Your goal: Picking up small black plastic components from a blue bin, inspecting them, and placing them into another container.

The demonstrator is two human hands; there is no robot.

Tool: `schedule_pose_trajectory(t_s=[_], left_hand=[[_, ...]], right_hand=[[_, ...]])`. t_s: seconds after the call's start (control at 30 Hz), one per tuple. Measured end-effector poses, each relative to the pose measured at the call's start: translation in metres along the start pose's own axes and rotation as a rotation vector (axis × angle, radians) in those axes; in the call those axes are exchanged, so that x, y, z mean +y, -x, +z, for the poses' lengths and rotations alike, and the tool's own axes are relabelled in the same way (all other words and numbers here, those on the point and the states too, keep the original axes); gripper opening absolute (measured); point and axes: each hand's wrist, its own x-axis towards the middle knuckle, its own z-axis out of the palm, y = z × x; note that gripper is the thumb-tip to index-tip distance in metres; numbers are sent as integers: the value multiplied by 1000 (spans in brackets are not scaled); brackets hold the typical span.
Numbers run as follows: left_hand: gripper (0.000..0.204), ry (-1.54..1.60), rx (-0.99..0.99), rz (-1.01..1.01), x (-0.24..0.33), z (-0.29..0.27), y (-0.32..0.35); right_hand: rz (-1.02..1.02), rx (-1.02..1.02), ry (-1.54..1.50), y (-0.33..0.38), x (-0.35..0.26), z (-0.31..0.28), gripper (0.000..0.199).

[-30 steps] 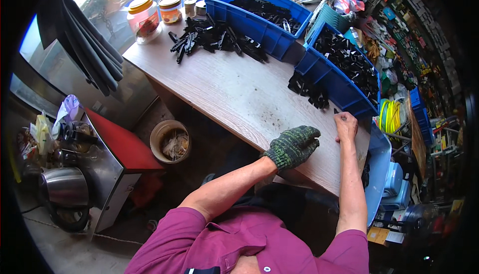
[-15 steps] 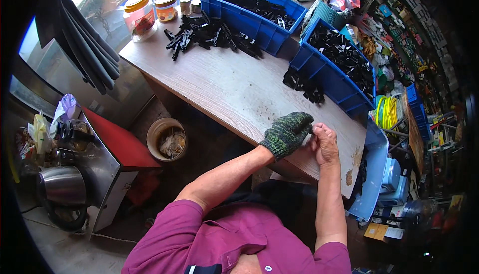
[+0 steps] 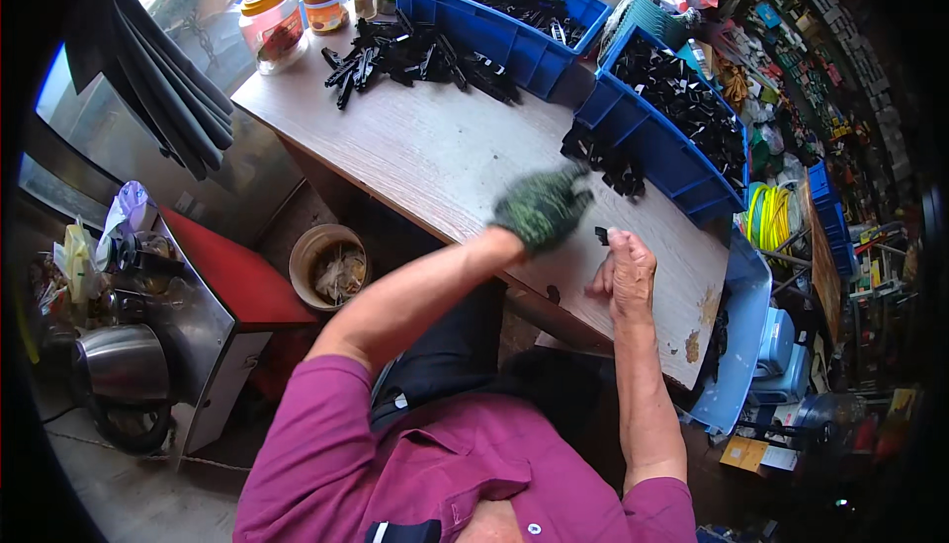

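My bare right hand (image 3: pixel 625 271) pinches a small black plastic clip (image 3: pixel 601 236), light and stiff; gloved left hand (image 3: pixel 542 207) hovers above the table (image 3: pixel 435 158), can't tell its grip.

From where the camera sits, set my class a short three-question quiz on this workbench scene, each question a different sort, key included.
1. True or false: the left hand wears a green knitted glove.
2. What does the bare right hand pinch at its fingertips? A) a yellow lid B) a small black part C) a kettle
3. Fill in: the loose black parts beyond the hands lie on the wooden ____.

Key: 1 true; 2 B; 3 table.
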Motion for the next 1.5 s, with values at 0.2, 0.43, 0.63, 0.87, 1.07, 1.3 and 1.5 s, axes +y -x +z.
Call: schedule_pose_trajectory(t_s=[0.2, 0.43, 0.63, 0.87, 1.07, 1.3, 1.5], left_hand=[[42, -647, 64, -79, -84, -78, -75], [36, -661, 61, 19, -65, -88, -35], [34, -517, 126, -26, -80, -91, -47], [30, -579, 185, 68, -73, -81, -61], [20, -575, 101, 129, -64, -74, -31], [26, -585, -51, 451, -58, -80, -30], [16, -669, 69, 353, -54, -74, -15]], right_hand=[[3, 79, -59, -2, -3, 12, 33], [-27, 106, -112, -1, 0, 7, 30], [-17, 104, -144, 1, 1, 8, 30], [-37, 123, -142, 4, -3, 10, 29], [-77, 141, -110, 1, -1, 12, 31], [-81, 144, -102, 0, 4, 10, 32], [-84, 145, -115, 2, 4, 10, 31]])
